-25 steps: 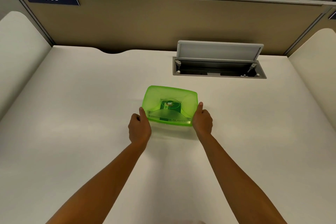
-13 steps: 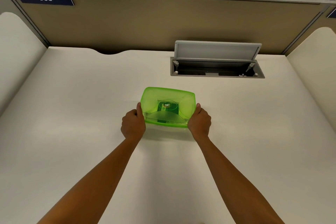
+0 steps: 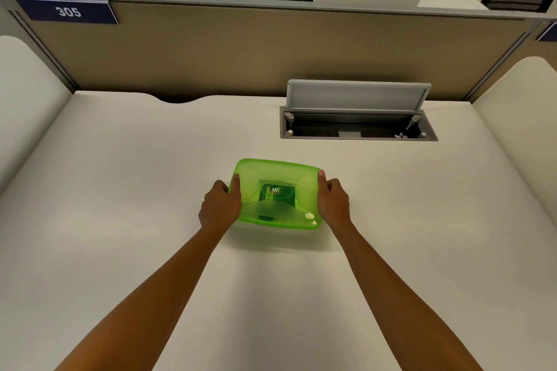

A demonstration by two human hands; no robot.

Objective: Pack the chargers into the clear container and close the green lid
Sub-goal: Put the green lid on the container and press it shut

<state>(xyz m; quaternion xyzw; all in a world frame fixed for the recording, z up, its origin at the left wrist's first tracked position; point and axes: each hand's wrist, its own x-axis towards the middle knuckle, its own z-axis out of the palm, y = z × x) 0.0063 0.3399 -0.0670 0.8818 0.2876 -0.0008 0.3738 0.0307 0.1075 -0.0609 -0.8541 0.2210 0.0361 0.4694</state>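
Observation:
The green translucent lid [image 3: 275, 187] lies flat on top of the clear container, which stands in the middle of the white desk [image 3: 120, 190]. A dark shape, likely a charger [image 3: 266, 217], shows through the lid; the container's clear walls are mostly hidden beneath it. My left hand [image 3: 218, 208] grips the container's left side, thumb pressed on the lid's left edge. My right hand [image 3: 333, 205] holds the right side, thumb on the lid's right edge.
A cable hatch [image 3: 357, 126] with its grey flap raised sits in the desk behind the container, to the right. A tan partition [image 3: 241, 51] with a "305" sign [image 3: 67, 11] closes off the back. White side panels flank the desk.
Both hands have slid from the container's near corners forward along its sides, and the thumbs now press on the lid's left and right edges. The container stays in place.

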